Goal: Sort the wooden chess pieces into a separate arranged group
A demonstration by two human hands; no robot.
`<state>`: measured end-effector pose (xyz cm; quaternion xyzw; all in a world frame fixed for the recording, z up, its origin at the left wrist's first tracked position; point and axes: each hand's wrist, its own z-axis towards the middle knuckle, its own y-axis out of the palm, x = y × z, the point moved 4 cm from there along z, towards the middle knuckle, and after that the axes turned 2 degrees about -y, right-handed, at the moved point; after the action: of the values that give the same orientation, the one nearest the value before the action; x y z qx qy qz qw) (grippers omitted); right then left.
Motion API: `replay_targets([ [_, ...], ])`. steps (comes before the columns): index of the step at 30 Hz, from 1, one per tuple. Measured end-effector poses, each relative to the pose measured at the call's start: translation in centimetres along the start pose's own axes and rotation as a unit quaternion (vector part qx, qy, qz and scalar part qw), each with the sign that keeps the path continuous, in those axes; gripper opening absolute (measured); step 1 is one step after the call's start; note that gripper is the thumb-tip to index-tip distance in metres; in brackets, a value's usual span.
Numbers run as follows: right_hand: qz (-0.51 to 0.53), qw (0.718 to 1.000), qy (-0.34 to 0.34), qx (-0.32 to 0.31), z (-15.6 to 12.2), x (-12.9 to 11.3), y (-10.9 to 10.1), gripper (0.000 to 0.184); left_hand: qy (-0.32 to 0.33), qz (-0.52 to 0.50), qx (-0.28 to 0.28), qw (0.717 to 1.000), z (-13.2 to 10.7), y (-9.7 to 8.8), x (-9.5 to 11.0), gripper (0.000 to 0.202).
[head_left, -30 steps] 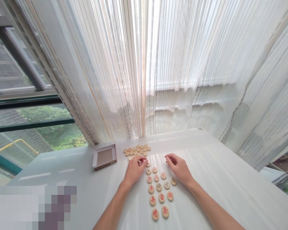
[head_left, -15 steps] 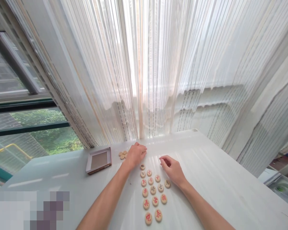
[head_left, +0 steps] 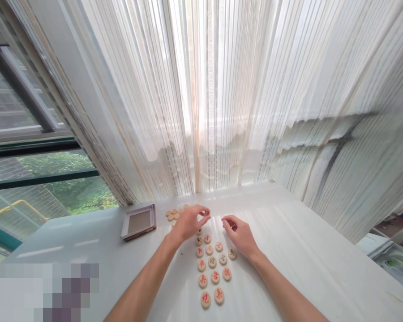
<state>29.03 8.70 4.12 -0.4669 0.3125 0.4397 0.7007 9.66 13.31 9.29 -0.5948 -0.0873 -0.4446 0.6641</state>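
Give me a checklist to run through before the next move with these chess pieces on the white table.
1. Left hand grip: fingers pinched over the plain-side pieces; a piece between them: cannot tell.
2. Right hand free: nothing seen in it: ok.
3. Face-up pieces in neat rows, none stacked: ok.
4. Far end of the rows: left hand covers it: cannot tell.
5. Box flat on the table, apart from both hands: ok.
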Motion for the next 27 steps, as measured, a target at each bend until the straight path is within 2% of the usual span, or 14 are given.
replay_targets([
  [4, -0.003, 0.999, -0.032, -0.010, -0.5, -1.7, -0.1, 0.025, -0.007, -0.053, 0.002, 0.999, -4.0, -0.8, 1.3, 0.023],
  [5, -0.002, 0.999, -0.051, -0.016, -0.8, -2.3, 0.0, 0.023, -0.023, -0.096, -0.001, 0.995, -5.1, -0.9, 1.4, 0.024],
  [8, 0.001, 0.991, -0.126, -0.053, -2.0, -4.5, 0.6, 0.020, -0.077, -0.208, -0.007, 0.975, -7.9, -0.9, 0.9, 0.027],
  [11, -0.011, 0.980, -0.169, -0.106, -3.3, -6.2, 1.5, 0.018, -0.116, -0.266, 0.005, 0.957, -9.8, -0.4, -0.3, 0.030],
  [16, -0.039, 0.977, -0.171, -0.124, -4.0, -6.4, 2.2, 0.019, -0.173, -0.372, 0.094, 0.907, -11.3, 0.8, -2.7, 0.041],
  [21, -0.096, 0.962, -0.204, -0.157, -3.6, -5.7, 2.7, 0.026, -0.210, -0.463, 0.078, 0.858, -11.9, 2.2, -3.5, 0.041],
  [27, -0.238, 0.925, -0.214, -0.203, -2.7, -4.8, 4.4, 0.041, -0.249, -0.519, 0.120, 0.809, -12.3, 2.0, -3.7, 0.042],
])
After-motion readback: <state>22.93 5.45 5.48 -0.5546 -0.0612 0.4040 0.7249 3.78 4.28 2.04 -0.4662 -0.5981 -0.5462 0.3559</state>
